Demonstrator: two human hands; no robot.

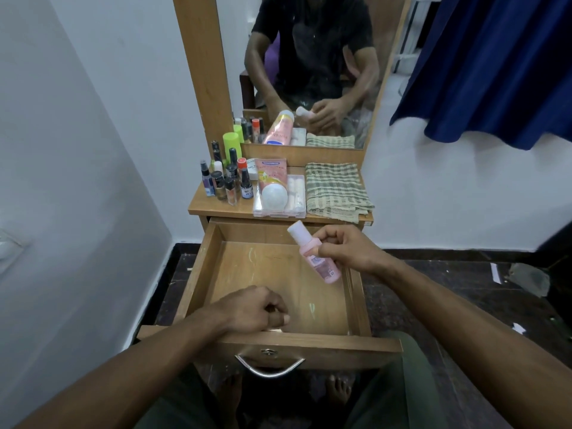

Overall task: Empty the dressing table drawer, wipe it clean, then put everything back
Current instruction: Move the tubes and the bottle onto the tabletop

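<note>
Bottle (314, 253) right of frame centre: our right hand (346, 250) grips its middle, cap tilted upper-left over the drawer (198, 267); left hand (257, 309), curled, seemingly empty, at lower centre.

So background stuff: big dark blue curtain (495, 66) hanging in the top right, bunched up in folds, its bottom edge well above the floor. Behind it there's a bit of white barred thing (413, 41), can't tell if it's a window grille or a rack. Walls (93, 119) are plain white, with a white switch plate (9, 246) at the far left edge, pretty blurry. Floor (448, 292) is dark speckled stone with a black skirting strip (433, 254) along the wall. A few white paper scraps (496, 273) are scattered on the right side, plus a crumpled grey piece (530, 278) just beside one of them.
</note>
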